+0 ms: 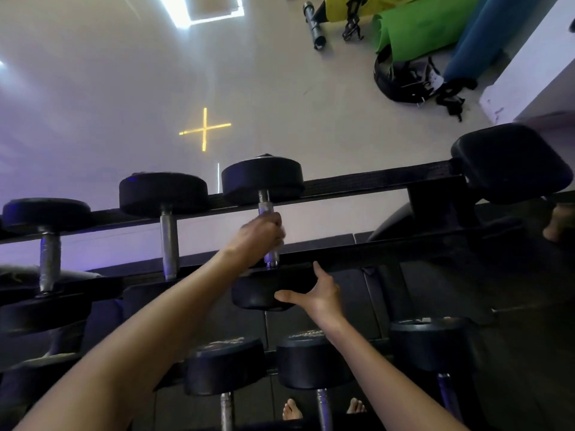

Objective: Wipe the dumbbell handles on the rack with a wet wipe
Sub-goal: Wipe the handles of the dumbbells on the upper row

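Observation:
A black dumbbell [262,178] lies across the top tier of the rack [357,178], its metal handle [265,204] pointing toward me. My left hand [259,236] grips that handle around its middle, and a bit of pale wet wipe [282,236] shows at the fingers. My right hand [320,290] rests with spread fingers on the near head [258,293] of the same dumbbell, thumb below and forefinger up against the rack's front rail [404,247].
Two more dumbbells [163,194] [46,213] lie to the left on the top tier, and a larger one [510,163] sits at the right end. Several dumbbells [311,362] fill the lower tier. Rolled mats [426,26] and bags [404,79] lie on the floor beyond. Bare feet [292,410] show below.

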The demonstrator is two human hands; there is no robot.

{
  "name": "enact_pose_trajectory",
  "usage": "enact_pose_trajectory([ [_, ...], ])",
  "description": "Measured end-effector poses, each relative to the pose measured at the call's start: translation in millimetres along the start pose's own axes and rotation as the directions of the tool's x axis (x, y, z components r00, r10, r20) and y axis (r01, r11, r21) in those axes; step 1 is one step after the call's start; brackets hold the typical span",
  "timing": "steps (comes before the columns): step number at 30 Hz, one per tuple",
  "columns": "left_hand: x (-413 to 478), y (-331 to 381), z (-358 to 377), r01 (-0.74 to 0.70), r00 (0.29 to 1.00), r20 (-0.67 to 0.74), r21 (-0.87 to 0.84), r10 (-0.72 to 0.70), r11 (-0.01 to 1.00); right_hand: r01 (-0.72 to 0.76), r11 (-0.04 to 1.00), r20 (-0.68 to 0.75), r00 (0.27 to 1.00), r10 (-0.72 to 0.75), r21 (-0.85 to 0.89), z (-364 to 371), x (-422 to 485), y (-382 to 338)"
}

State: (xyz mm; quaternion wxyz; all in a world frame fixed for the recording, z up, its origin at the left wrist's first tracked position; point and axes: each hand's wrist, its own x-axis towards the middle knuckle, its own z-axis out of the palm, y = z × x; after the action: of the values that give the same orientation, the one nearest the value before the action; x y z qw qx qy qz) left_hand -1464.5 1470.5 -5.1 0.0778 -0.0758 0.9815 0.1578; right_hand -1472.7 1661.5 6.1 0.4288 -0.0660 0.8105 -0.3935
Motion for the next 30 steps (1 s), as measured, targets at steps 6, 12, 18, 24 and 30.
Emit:
enact_pose_trajectory([
  [6,8,-4,5,0.061,0.993,-0.102,0.069,-0.054,0.996,0.002,0.999,-0.009,1.000,-0.002,-0.048,-1,-1,0],
  [12,4,1,-3,-0.004,0.994,-0.107,-0.026,0.001,1.000,0.001,0.999,0.011,1.000,-0.001,-0.033,-3,-3,-3],
  [18,-22,2,11,0.039,0.970,-0.224,-0.254,-0.097,0.966,-0.007,0.999,-0.002,1.000,0.007,-0.034,-2,-2,-2],
  [24,-4,-2,-1,0.229,0.801,-0.281,-0.671,-0.528,0.705,-0.007,1.000,-0.008,1.000,0.006,-0.012,-2,-2,-2],
  [30,-28,2,12,0.351,0.747,0.098,-0.899,-0.658,0.264,-0.004,1.000,-0.010,1.000,0.004,-0.003,-2,-2,0],
])
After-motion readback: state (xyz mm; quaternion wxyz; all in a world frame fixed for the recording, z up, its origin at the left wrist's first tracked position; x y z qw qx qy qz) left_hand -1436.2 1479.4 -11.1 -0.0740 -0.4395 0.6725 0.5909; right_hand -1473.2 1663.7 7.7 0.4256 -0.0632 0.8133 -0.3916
